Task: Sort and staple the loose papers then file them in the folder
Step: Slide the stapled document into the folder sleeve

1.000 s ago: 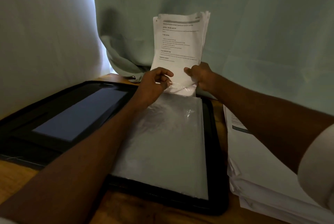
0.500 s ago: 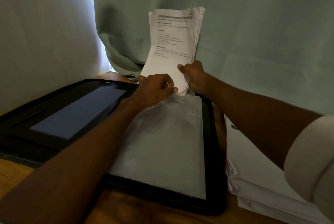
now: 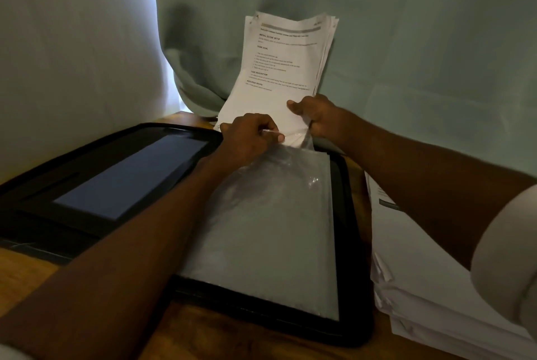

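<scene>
Holding a bundle of printed papers (image 3: 279,69) upright at about 12 o'clock, you have its lower edge set into the mouth of a clear plastic sleeve (image 3: 261,220) that lies flat on the open black folder (image 3: 353,243). Your right hand (image 3: 316,115) grips the bundle's lower right corner, thumb across the front sheet and fingers curled behind, with the sleeve's raised lip bunched against it. Your left hand (image 3: 250,136) is curled at the bundle's lower left, thumb and fingers pinching the sleeve's top edge; whether it also has hold of the paper you cannot tell from this view. The two hands sit near each other, the bundle's bottom edge between them.

The top sheet carries a grey header bar and several blocks of small text, too fine to read in full. The sheets fan slightly at the upper right corner.

The folder spreads from 9 o'clock to 5 o'clock on a wooden table (image 3: 23,266); its left half shows a dark blue panel (image 3: 130,173) in a black frame. At 4 o'clock, just beside the folder's right edge, a thick stack of loose white papers (image 3: 421,287) rests on the table, partly hidden under your right forearm. A pale green cloth (image 3: 406,40) hangs behind everything, bunched at 11 o'clock.
</scene>
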### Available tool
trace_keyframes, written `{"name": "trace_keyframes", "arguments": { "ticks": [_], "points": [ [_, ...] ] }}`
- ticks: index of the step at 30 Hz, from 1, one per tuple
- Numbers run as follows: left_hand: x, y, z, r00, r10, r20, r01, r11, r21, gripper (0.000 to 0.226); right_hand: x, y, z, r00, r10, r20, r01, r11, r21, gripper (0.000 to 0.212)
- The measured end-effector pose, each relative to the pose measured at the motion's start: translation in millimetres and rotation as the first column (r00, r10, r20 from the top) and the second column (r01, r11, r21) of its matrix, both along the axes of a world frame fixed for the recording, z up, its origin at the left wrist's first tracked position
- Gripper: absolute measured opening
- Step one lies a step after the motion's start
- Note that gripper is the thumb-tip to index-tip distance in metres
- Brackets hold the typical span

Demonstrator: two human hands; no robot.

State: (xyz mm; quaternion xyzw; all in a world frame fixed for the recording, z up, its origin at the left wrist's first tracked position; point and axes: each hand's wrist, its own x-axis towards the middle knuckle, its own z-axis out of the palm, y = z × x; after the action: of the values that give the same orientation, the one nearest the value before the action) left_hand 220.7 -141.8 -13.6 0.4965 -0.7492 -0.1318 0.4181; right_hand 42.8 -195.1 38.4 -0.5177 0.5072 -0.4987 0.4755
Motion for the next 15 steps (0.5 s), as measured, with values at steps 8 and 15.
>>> {"name": "trace_keyframes", "arguments": {
  "ticks": [8, 15],
  "points": [
    [20, -7, -6, 0.959, 0.166, 0.229, -0.165, 0.986, -0.025, 0.025, -34, -23, 4, 0.985, 0.108, -0.135, -0.076, 0.972, 0.222, 0.056],
    [61, -10, -2, 0.953, -0.105, 0.284, 0.06, 0.985, 0.163, 0.008, -31, -11, 6, 0.995, 0.082, -0.049, -0.066, 0.961, 0.268, 0.041]
  ]
}}
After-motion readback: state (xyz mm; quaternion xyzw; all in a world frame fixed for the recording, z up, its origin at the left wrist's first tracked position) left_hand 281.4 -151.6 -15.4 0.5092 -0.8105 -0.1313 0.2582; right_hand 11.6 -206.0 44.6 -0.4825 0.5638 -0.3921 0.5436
